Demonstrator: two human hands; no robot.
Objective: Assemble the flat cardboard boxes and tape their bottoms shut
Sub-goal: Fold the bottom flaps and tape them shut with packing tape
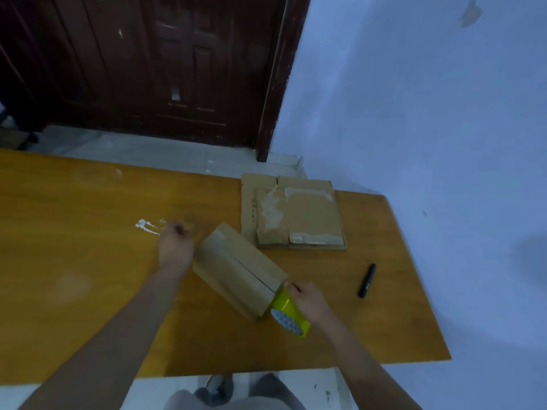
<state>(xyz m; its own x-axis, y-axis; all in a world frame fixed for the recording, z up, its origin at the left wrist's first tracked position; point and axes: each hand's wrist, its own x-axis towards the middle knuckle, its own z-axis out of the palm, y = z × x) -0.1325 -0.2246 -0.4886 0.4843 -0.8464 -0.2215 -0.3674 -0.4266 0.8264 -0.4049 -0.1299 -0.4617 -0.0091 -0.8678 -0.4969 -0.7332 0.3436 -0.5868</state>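
A small assembled cardboard box [236, 270] lies bottom up on the yellow wooden table [88, 276], its two bottom flaps meeting along a seam. My left hand [175, 247] sits at the box's far left end with curled fingers; what it holds is unclear. My right hand [310, 301] grips a yellow tape roll [288, 316] pressed against the box's near right end. A stack of flat cardboard boxes [296, 214] with torn tape marks lies behind the box.
A black marker [367, 280] lies on the table to the right of my right hand. A white smear [146, 225] marks the tabletop near my left hand. A dark wooden door [165, 63] and a blue wall [429, 113] stand behind the table.
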